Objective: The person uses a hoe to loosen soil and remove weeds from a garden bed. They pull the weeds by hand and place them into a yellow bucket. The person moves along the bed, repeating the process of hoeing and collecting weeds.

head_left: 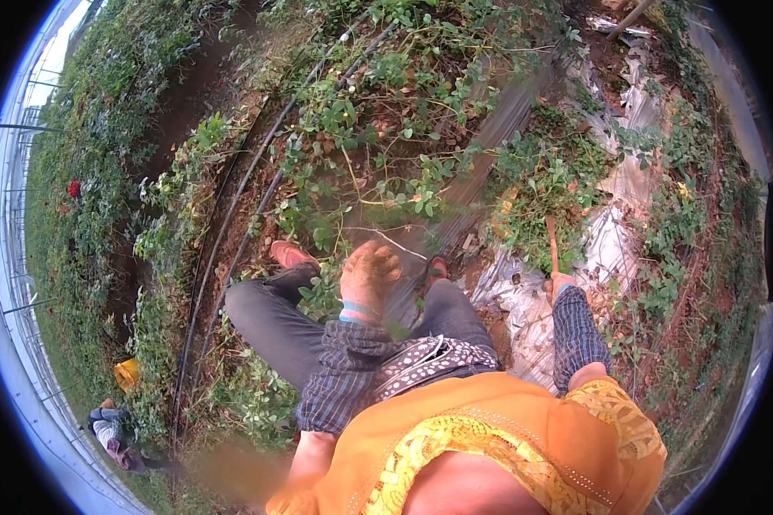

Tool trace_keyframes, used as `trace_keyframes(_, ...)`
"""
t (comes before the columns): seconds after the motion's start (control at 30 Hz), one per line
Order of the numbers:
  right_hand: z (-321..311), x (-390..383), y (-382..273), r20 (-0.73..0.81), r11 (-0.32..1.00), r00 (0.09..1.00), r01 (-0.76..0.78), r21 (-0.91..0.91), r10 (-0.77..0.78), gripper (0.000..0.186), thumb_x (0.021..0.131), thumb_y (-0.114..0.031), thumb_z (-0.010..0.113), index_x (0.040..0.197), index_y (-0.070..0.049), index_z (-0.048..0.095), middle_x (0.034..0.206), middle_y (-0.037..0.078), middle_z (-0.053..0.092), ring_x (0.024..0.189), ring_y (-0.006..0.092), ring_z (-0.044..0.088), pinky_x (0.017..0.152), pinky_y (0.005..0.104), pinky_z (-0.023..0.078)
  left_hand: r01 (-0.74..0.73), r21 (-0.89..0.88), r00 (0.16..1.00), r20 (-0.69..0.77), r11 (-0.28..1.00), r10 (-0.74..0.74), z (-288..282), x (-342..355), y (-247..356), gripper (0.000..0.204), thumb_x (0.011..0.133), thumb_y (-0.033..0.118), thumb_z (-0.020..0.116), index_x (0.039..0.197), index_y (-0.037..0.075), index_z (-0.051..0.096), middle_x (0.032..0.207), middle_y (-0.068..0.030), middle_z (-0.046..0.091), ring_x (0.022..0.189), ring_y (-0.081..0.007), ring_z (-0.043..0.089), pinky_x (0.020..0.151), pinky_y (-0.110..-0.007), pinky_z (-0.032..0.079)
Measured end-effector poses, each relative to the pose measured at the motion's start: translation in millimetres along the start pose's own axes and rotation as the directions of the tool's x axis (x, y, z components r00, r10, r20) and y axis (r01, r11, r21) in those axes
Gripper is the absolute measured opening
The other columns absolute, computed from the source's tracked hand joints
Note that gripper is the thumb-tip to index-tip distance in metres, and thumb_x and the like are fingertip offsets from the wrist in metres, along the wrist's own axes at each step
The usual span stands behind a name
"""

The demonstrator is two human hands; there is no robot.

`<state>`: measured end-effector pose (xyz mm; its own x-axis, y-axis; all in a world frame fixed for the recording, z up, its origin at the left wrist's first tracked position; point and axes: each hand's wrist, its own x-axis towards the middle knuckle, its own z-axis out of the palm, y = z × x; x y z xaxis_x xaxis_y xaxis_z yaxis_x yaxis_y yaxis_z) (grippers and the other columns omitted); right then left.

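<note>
Slim brown wooden handle (552,245), straight and smooth-looking, stands out just left of the crumpled silvery-white plastic film (614,245) we take as landmark; its far end goes into leaves, so we cannot tell what it carries. Our right hand (560,283), at the film's edge, has its fingers wrapped around the near end. Our left hand (369,273), in a tan-orange knitted glove with a pastel striped cuff, hangs well left of the film, fingers curled partway; we cannot tell whether they hold anything. We judge that a hidden far end, pulled blindly, could snag the film and tear it, since the sheet looks thin and puckered, or nick stems in the low green leafy plants (545,184) alongside it. A thin, bare, pale twig (401,245) left of the film could catch the glove's loose knit. Farther left of the film, a dark, smooth, round hose (274,186) could trip our reddish-brown shoe (292,255) if we stepped sideways without looking.
</note>
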<state>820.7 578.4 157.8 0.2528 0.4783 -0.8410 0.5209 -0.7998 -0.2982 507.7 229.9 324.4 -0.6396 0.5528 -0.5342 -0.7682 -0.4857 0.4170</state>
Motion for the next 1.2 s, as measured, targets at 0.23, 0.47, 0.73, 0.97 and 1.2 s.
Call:
trace_keyframes(0.23, 18, -30, 6, 0.055, 0.987, 0.997, -0.061, 0.147, 0.053, 0.017, 0.094, -0.025, 0.048, 0.089, -0.009, 0.051, 0.056, 0.002, 0.045, 0.040, 0.0147, 0.034, 0.037, 0.0305, 0.025, -0.180, 0.152, 0.958, -0.195, 0.972, 0.208, 33, -36, -2, 0.034, 0.089, 0.025, 0.064, 0.116, 0.006, 0.054, 0.099, -0.0093, 0.063, 0.084, -0.0253, 0.065, 0.063, -0.033, 0.057)
trace_keyframes(0.47, 68, -92, 6, 0.394, 0.735, 0.915, -0.212, 0.645, -0.082, 0.023, 0.091, -0.035, 0.057, 0.082, -0.015, 0.048, 0.059, -0.004, 0.039, 0.040, 0.0097, 0.033, 0.034, 0.0276, 0.027, -0.123, 0.409, 0.957, -0.193, 0.904, 0.217, 99, -45, -10, 0.034, 0.092, 0.024, 0.060, 0.120, 0.005, 0.054, 0.103, -0.0100, 0.065, 0.090, -0.0223, 0.065, 0.070, -0.033, 0.055)
trace_keyframes(0.73, 101, -178, -26, 0.315, 0.822, 0.911, 0.042, 0.568, -0.265, 0.031, 0.094, -0.031, 0.056, 0.118, -0.011, 0.055, 0.065, -0.004, 0.045, 0.046, 0.0075, 0.038, 0.040, 0.0252, 0.033, -0.134, 0.455, 0.982, -0.059, 0.880, 0.180, 129, -27, 8, 0.037, 0.093, 0.023, 0.058, 0.124, 0.002, 0.053, 0.108, -0.0109, 0.064, 0.095, -0.0191, 0.063, 0.077, -0.033, 0.054)
trace_keyframes(0.97, 124, -221, -68, 0.301, 0.929, 0.885, 0.302, 0.212, -0.356, 0.034, 0.094, -0.030, 0.057, 0.118, -0.006, 0.056, 0.063, -0.001, 0.047, 0.042, 0.0076, 0.041, 0.037, 0.0238, 0.034, -0.479, 0.411, 0.816, -0.117, 0.776, 0.566, 93, 58, 103, 0.032, 0.093, 0.018, 0.058, 0.121, 0.002, 0.054, 0.104, -0.0117, 0.065, 0.089, -0.0226, 0.065, 0.070, -0.031, 0.054)
trace_keyframes(1.2, 172, -200, -57, 0.336, 0.907, 0.862, 0.419, -0.048, -0.380, 0.038, 0.094, -0.035, 0.056, 0.114, -0.002, 0.056, 0.059, -0.002, 0.046, 0.041, 0.0058, 0.040, 0.036, 0.0213, 0.033, 0.198, 0.975, 0.843, -0.116, -0.102, 0.525, -116, 244, 105, 0.064, 0.085, 0.023, 0.064, 0.143, 0.017, 0.036, 0.096, -0.0149, 0.068, 0.079, -0.0222, 0.066, 0.071, -0.034, 0.052)
